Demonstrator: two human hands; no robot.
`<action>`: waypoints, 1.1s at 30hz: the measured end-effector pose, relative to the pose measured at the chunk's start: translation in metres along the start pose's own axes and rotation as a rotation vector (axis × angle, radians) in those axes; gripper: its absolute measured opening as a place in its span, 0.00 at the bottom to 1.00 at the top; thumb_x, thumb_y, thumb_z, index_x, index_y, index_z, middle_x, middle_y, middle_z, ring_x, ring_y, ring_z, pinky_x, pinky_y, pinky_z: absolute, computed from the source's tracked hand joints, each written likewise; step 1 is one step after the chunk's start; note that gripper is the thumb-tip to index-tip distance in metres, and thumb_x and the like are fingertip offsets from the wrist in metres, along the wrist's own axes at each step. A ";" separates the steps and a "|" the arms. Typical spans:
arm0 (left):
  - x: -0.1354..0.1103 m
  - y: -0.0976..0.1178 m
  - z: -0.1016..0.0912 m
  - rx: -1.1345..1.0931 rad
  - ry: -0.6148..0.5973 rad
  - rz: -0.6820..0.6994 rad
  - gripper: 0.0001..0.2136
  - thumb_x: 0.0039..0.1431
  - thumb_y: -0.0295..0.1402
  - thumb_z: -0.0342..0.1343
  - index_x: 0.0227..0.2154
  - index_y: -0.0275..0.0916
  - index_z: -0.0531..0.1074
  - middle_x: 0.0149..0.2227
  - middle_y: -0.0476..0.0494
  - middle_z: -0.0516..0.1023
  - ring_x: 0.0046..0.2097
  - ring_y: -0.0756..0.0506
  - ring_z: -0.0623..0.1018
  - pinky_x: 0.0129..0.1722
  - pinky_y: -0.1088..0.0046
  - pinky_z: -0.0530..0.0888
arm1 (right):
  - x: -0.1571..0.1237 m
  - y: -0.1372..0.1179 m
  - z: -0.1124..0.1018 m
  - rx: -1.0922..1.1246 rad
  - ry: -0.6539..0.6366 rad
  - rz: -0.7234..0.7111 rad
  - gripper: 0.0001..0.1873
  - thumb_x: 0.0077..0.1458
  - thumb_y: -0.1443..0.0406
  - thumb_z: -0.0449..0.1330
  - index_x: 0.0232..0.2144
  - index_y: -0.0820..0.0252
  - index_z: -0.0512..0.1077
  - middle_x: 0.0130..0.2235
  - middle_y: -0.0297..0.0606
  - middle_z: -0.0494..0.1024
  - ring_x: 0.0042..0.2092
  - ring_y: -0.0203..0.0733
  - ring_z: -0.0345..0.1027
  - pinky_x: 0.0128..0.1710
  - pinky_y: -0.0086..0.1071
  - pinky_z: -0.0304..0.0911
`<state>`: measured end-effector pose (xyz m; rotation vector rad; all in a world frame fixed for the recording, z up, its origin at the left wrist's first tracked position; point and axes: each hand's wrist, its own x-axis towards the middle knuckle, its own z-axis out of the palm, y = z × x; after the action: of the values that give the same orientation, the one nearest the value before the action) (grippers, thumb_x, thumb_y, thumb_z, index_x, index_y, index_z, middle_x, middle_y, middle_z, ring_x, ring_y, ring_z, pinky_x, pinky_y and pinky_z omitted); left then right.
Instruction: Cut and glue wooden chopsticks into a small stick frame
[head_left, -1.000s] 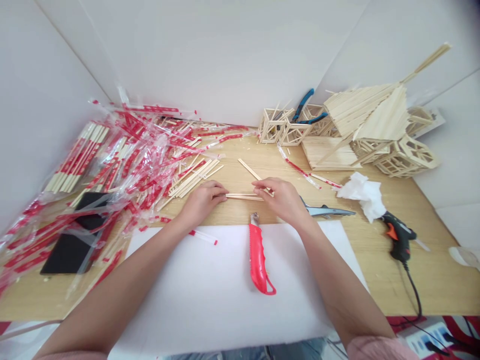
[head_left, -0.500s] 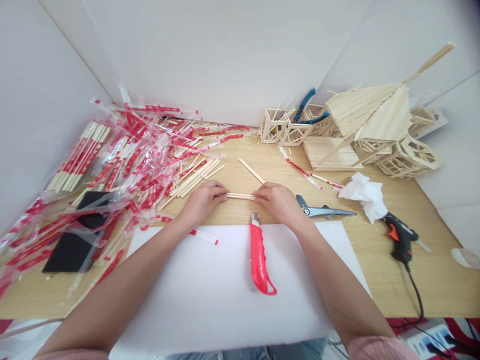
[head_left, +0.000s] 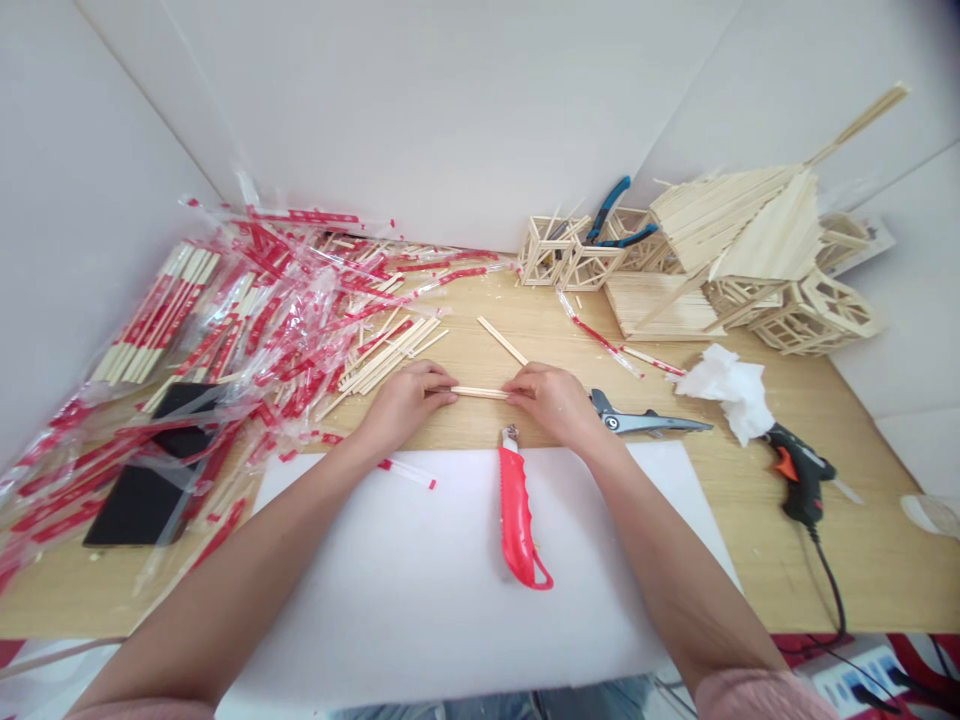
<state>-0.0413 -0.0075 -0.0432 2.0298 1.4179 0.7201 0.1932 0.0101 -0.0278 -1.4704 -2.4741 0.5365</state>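
Observation:
Short wooden chopsticks (head_left: 480,392) lie side by side between my hands, level above the wooden table. My left hand (head_left: 411,398) pinches their left end, and my right hand (head_left: 551,400) pinches the right end; the fingers hide both tips. Another chopstick (head_left: 501,340) lies slanted just behind my right hand. Below the held sticks, a red utility knife (head_left: 516,515) rests on a white sheet (head_left: 390,580). Grey pruning shears (head_left: 649,422) lie to the right of my right hand. Several loose chopsticks (head_left: 394,355) are piled behind my left hand.
Red-and-clear wrappers (head_left: 292,290) heap up at the left, partly over a black phone (head_left: 150,490). A stick-built model house (head_left: 739,230) stands back right, near blue-handled pliers (head_left: 611,210). A glue gun (head_left: 799,475) and crumpled tissue (head_left: 724,385) are at the right.
The held chopsticks now show as a narrower bundle, tilted slightly down to the right. Both hands stay in nearly the same place; the right one has shifted a little left.

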 end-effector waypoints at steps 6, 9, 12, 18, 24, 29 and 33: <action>0.000 0.001 0.001 0.005 0.012 0.011 0.08 0.54 0.32 0.53 0.34 0.39 0.77 0.37 0.44 0.75 0.40 0.47 0.73 0.43 0.69 0.68 | 0.000 0.000 0.000 0.034 0.007 0.014 0.07 0.52 0.66 0.59 0.35 0.56 0.76 0.38 0.35 0.76 0.38 0.37 0.68 0.37 0.27 0.58; 0.001 -0.001 0.000 -0.012 0.004 -0.001 0.08 0.54 0.32 0.54 0.35 0.40 0.77 0.37 0.44 0.75 0.40 0.47 0.74 0.43 0.69 0.69 | 0.000 0.001 0.000 0.060 0.012 0.012 0.07 0.52 0.66 0.59 0.34 0.57 0.76 0.37 0.35 0.76 0.38 0.36 0.69 0.37 0.27 0.59; 0.002 -0.003 -0.001 -0.057 -0.016 -0.009 0.09 0.53 0.32 0.55 0.35 0.39 0.76 0.38 0.44 0.75 0.40 0.46 0.74 0.43 0.69 0.69 | 0.000 0.001 0.000 0.073 0.016 0.009 0.07 0.51 0.66 0.60 0.34 0.57 0.76 0.37 0.34 0.76 0.38 0.36 0.69 0.38 0.27 0.59; 0.002 -0.005 -0.002 -0.086 -0.020 -0.013 0.10 0.51 0.34 0.57 0.36 0.39 0.77 0.38 0.43 0.75 0.41 0.46 0.74 0.43 0.69 0.69 | 0.000 0.000 0.000 0.056 0.016 0.020 0.06 0.51 0.66 0.60 0.34 0.56 0.76 0.37 0.34 0.76 0.37 0.36 0.69 0.37 0.27 0.59; 0.001 0.003 0.000 -0.056 0.016 -0.019 0.08 0.53 0.34 0.55 0.34 0.39 0.77 0.37 0.44 0.75 0.40 0.47 0.74 0.42 0.69 0.69 | 0.000 0.000 0.001 0.052 0.022 0.013 0.06 0.51 0.66 0.60 0.34 0.56 0.76 0.37 0.34 0.76 0.37 0.37 0.69 0.37 0.27 0.59; 0.001 0.006 0.000 -0.028 0.022 -0.012 0.08 0.54 0.33 0.54 0.33 0.39 0.77 0.37 0.44 0.75 0.39 0.46 0.74 0.42 0.69 0.69 | 0.000 0.001 0.000 0.056 0.009 0.012 0.06 0.51 0.66 0.60 0.34 0.56 0.76 0.37 0.34 0.76 0.38 0.37 0.69 0.38 0.27 0.59; 0.001 0.006 -0.001 -0.026 0.017 -0.014 0.08 0.54 0.34 0.54 0.33 0.39 0.76 0.37 0.44 0.75 0.39 0.47 0.74 0.43 0.70 0.69 | -0.003 0.009 -0.009 0.044 -0.054 0.056 0.08 0.49 0.67 0.61 0.35 0.55 0.76 0.37 0.34 0.77 0.38 0.37 0.69 0.37 0.26 0.59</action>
<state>-0.0380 -0.0082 -0.0386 1.9960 1.4235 0.7475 0.2048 0.0131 -0.0234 -1.5317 -2.4509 0.6456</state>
